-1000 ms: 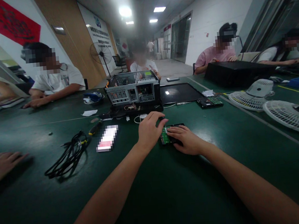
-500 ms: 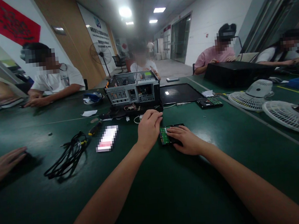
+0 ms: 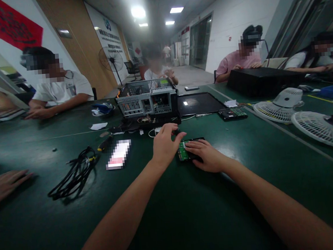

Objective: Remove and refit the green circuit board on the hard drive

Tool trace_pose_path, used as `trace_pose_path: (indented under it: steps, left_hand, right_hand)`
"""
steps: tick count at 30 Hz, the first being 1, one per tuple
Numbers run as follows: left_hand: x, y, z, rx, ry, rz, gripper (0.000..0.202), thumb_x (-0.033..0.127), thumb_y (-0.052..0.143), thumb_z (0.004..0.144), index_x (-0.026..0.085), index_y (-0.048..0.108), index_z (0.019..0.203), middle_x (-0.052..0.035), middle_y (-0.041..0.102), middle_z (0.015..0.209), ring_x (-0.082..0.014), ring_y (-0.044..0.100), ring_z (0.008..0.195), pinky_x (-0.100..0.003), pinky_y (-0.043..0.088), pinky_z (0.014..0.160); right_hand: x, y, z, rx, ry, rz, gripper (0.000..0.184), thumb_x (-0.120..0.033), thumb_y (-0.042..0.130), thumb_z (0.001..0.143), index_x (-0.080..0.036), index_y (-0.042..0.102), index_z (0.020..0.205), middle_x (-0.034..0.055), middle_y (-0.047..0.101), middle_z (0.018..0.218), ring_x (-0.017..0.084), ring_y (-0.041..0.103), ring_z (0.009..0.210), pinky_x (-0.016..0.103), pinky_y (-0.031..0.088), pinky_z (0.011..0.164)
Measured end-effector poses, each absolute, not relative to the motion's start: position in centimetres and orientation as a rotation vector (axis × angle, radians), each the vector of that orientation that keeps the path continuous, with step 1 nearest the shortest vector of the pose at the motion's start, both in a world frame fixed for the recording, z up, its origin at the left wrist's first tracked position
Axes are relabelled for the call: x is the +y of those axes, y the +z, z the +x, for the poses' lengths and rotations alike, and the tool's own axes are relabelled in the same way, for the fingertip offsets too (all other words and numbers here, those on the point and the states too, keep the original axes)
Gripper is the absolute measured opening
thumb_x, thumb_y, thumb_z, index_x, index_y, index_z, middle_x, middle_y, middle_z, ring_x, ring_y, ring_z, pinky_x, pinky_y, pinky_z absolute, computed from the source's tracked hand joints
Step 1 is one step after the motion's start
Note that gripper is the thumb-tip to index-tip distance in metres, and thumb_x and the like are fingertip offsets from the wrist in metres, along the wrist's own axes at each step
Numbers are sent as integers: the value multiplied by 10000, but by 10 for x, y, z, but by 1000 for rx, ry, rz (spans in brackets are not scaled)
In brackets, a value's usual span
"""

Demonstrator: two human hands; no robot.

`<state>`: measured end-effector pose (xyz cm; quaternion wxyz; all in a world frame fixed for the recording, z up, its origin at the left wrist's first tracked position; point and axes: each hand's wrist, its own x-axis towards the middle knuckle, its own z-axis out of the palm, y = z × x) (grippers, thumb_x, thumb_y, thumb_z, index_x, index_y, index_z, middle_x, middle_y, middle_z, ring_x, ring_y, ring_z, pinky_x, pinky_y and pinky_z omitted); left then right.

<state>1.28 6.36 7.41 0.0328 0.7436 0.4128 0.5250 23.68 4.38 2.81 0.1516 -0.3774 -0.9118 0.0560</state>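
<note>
A hard drive (image 3: 183, 153), its green circuit board facing up, lies on the table before me. My right hand (image 3: 208, 155) grips it, fingers stretched across the board and thumb at its near edge. Just above the drive's far left corner is my left hand (image 3: 165, 141). Its thumb and fingers are round a small dark knob-like thing (image 3: 177, 131), whose kind I cannot make out. Behind my left hand stands an opened computer case (image 3: 147, 105), showing its metal frame.
Left of my hands lie a phone (image 3: 119, 154), a screwdriver (image 3: 105, 143) and a coiled black cable (image 3: 74, 176). Another hard drive (image 3: 232, 113), a dark panel (image 3: 201, 103) and white fan parts (image 3: 315, 129) lie right. A co-worker's hand (image 3: 7, 185) rests at the left edge.
My left thumb has moved away from the fingers, so the small dark thing between them now shows. My right hand stays on the hard drive. The co-worker's hand at left has shifted slightly nearer.
</note>
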Motion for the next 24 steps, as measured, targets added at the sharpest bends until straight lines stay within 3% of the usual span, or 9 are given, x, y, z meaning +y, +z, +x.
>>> trace_pose_path:
  steps: [4, 10, 24]
  left_hand:
    - [63, 75, 13, 1278, 1614, 2286, 229, 264, 767, 871, 210, 578, 989, -44, 676, 1067, -194, 670, 934, -339, 583, 815]
    - [63, 77, 12, 1279, 1555, 2398, 163, 181, 649, 935, 215, 589, 1082, -65, 655, 1112, -220, 646, 1024, -371, 558, 893]
    - [58, 83, 13, 1324, 1546, 2415, 221, 111, 571, 950, 196, 631, 1144, -79, 629, 1109, -215, 629, 1018, -375, 540, 926]
  right_hand:
    - [43, 29, 236, -2611, 175, -1077, 635, -246, 626, 836, -226, 546, 1465, 114, 476, 1562, 316, 406, 1459, 564, 222, 1212]
    - [42, 31, 236, -2610, 176, -1084, 619, -245, 619, 837, -217, 559, 1452, 126, 490, 1550, 319, 414, 1453, 576, 222, 1207]
    - [42, 32, 235, -2613, 183, -1080, 635, -244, 620, 838, -222, 541, 1468, 122, 488, 1552, 318, 415, 1450, 574, 215, 1208]
